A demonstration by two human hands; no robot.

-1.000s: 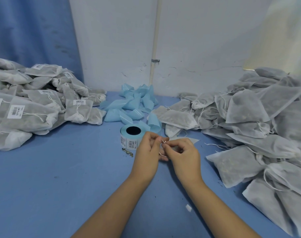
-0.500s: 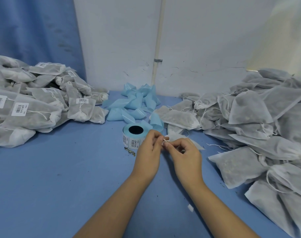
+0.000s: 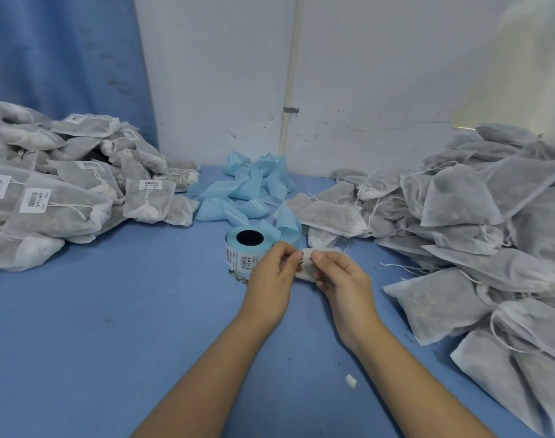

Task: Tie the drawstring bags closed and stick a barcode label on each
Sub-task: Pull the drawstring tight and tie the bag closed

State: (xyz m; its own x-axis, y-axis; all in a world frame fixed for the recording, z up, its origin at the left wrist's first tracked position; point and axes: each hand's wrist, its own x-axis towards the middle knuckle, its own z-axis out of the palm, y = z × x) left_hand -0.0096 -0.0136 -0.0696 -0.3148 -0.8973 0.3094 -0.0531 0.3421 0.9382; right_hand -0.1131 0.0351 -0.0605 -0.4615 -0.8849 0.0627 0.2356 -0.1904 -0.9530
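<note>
A small white drawstring bag [image 3: 304, 270] lies on the blue table at the centre, mostly hidden by my hands. My left hand [image 3: 274, 275] and my right hand [image 3: 339, 279] meet over its mouth, fingertips pinching the thin white drawstring. Just behind my left hand stands the roll of barcode labels [image 3: 243, 248] on blue backing. Tied, labelled bags [image 3: 67, 197] are heaped at the left. Unlabelled grey bags [image 3: 478, 235] are piled at the right.
Curls of used blue label backing [image 3: 244, 191] lie behind the roll by the white wall. A small white scrap [image 3: 350, 380] sits on the blue table [image 3: 112, 327] near my right forearm. Dark crumbs lie beside the roll.
My fingertips have kept working the drawstring, and more of the white bag shows between my hands. The view has shifted a little; the roll and piles stay put.
</note>
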